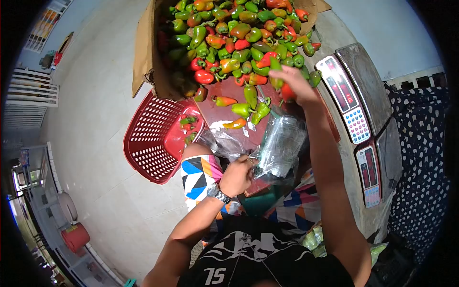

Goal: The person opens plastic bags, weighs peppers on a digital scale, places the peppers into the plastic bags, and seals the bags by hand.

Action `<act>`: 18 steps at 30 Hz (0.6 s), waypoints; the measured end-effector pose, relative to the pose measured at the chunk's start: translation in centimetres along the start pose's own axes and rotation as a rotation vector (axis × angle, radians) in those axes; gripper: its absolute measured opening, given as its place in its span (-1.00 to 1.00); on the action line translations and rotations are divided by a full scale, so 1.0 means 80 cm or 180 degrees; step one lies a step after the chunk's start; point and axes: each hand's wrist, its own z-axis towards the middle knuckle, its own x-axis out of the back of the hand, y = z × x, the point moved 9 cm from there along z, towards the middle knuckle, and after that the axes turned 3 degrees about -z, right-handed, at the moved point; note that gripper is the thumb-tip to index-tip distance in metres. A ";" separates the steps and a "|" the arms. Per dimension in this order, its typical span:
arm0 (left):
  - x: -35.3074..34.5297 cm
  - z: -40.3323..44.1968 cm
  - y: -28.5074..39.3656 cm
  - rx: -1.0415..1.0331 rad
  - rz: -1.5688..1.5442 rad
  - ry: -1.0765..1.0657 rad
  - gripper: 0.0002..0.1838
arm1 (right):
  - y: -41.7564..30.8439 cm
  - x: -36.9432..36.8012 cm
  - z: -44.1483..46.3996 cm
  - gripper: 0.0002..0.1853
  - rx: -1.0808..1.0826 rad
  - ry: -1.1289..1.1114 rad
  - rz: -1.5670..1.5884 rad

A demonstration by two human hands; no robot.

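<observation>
My left hand, with a watch on the wrist, pinches the edge of a clear plastic bag over my lap. Above the near edge of the pepper pile, the fingers of my right hand are closed around a green pepper, which shows on both sides of them. A red pepper is just under that hand. Several loose peppers, among them a green pepper and an orange pepper, lie on the red tabletop. Between my hands rests a bundle of clear plastic.
A cardboard box lies with red and green peppers spilling from it. A red perforated basket, with a few peppers inside, stands at the left. Two digital scales, a larger scale and a smaller scale, stand at the right.
</observation>
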 end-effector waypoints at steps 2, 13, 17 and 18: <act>-0.001 0.000 0.001 -0.0081 -0.0014 0.0033 -0.57 | 0.024 -0.004 -0.002 -0.61 0.0109 0.0378 -0.1467; 0.002 -0.002 -0.001 -0.0085 -0.0107 0.0015 -0.57 | -0.041 -0.035 -0.052 -0.72 0.2468 0.2024 -0.2561; 0.004 -0.004 -0.004 0.0051 -0.0085 -0.0029 -0.59 | -0.135 0.031 0.036 -0.79 0.2283 0.2254 -0.2348; 0.006 -0.004 -0.004 0.0122 -0.0071 -0.0058 -0.59 | -0.157 0.043 0.069 -0.74 0.2241 0.2278 -0.2425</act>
